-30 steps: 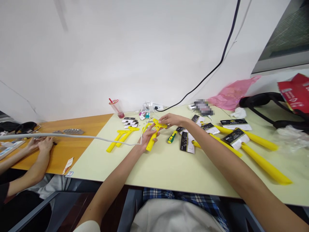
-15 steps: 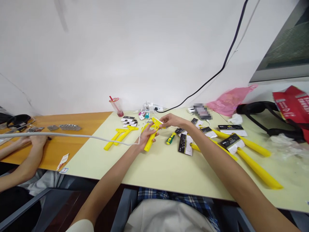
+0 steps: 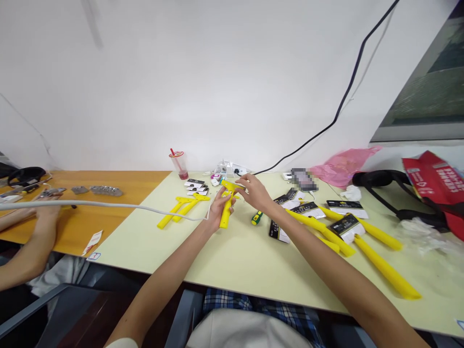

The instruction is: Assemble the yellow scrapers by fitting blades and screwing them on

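Note:
My left hand [image 3: 216, 211] is closed round the handle of a yellow scraper [image 3: 225, 217], its T-shaped head pointing up and away from me. With bent fingers pressed together, my right hand [image 3: 255, 192] touches the right end of that scraper's head; any small part between the fingertips is too small to make out. Left of my hands lie two more yellow scrapers [image 3: 185, 209]. A green and yellow screwdriver [image 3: 256, 218] rests under my right wrist, partly hidden. Beyond my right forearm are several long yellow-handled scrapers [image 3: 386, 266] with black and white cards [image 3: 348, 227] on their heads.
A stack of cards [image 3: 195, 185], a drink cup [image 3: 179, 165] and a power strip [image 3: 232, 169] stand at the back. A pink bag [image 3: 340, 166] and black headgear [image 3: 384, 186] lie right. A white cable [image 3: 108, 205] crosses the left, where another person's hands [image 3: 47, 205] work.
The scraper in my left hand has turned more upright, its head swinging a little left. My right hand stays at the head's right end, its fingers shifted slightly. The view has tilted slightly upward.

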`<state>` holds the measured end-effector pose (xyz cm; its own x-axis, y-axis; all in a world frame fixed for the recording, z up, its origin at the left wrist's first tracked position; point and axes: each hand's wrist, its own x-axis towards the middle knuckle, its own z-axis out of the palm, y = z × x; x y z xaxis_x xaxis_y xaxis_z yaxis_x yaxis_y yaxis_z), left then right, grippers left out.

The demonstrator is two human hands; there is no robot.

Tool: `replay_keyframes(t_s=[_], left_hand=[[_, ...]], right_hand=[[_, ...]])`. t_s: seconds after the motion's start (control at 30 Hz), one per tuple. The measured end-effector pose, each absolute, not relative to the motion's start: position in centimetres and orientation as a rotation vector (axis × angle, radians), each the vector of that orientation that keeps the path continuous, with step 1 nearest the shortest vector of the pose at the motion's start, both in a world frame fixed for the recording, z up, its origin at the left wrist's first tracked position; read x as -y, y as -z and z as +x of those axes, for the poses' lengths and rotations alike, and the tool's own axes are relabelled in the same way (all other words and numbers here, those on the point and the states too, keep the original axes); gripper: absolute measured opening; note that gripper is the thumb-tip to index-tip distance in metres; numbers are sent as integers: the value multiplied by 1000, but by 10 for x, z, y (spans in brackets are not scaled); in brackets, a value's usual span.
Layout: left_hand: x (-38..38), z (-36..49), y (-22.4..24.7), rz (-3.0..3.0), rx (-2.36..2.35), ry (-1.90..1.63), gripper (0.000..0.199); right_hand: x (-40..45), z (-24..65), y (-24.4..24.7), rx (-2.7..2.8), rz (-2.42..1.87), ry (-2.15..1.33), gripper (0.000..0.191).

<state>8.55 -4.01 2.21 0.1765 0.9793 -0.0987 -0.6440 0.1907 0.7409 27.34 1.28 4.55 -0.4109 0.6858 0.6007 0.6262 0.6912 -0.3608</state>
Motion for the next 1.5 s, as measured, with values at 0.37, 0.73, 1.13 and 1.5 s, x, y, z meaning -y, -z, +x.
replay_keyframes(t_s=[0.37,0.73,1.13,1.5], left_hand=[[46,97,-12,746,-683,-1376,90],[47,99,-7,748,-634,-1424,95],[60,110,-6,1038,-777,-1595,74],[61,117,-24,1226,-838,-1599,62]], right_hand=[[50,239,-25,2118,-1128,-27,52],[56,229,-18,2012,-1134,-12,52],[55,207,-12,1758,-1143,-374,60],[54,211,-6,1207,-944,-966,69]])
